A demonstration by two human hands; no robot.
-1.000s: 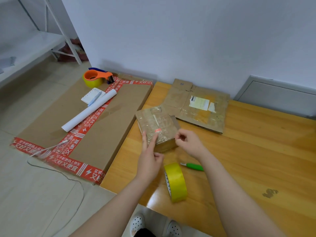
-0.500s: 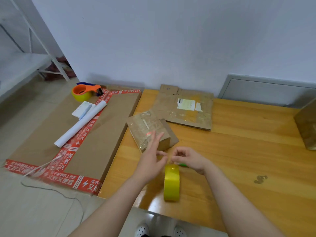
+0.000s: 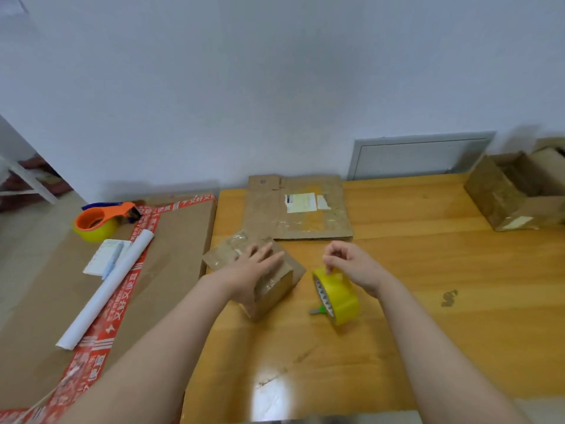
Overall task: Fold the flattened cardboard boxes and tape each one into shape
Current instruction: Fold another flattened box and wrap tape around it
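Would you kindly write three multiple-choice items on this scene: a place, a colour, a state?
1. The orange tape dispenser lies: A on a chair; B on the large cardboard sheet; C in a drawer.
2. The tape roll by the right hand is: A yellow; B blue; C white.
3. The left hand: A makes a fist; B rests flat on the small box; C hangs free.
1 B, cardboard lies under it; 2 A, its band is yellow; 3 B, straight fingers lie on the box.

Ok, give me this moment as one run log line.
left hand: flat on small box | right hand: pinching top of yellow tape roll | flattened box: lying behind, unfolded
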